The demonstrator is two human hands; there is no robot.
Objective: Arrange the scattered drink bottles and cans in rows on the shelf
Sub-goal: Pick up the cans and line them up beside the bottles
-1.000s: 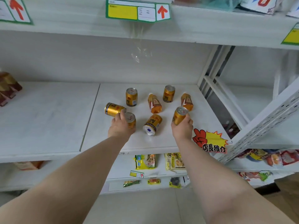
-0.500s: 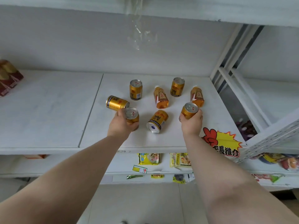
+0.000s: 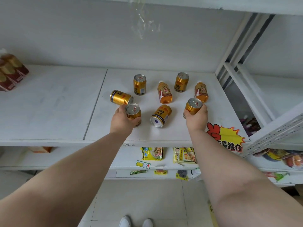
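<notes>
On the white shelf gold cans and orange bottles lie scattered. My left hand grips an upright gold can. My right hand grips another gold can, tilted slightly. One can lies on its side just behind my left hand, and another on its side is between my hands. Two cans stand upright further back. Two orange bottles lie on the shelf, caps toward the back.
A yellow and red promo tag hangs at the shelf's front right edge. Brown packets sit at the far left of the shelf. Snack packs hang on the lower shelf. A white metal frame borders the right.
The view has dropped and moved closer to the shelf. Both hands keep their cans; the right-hand can has come a little more upright.
</notes>
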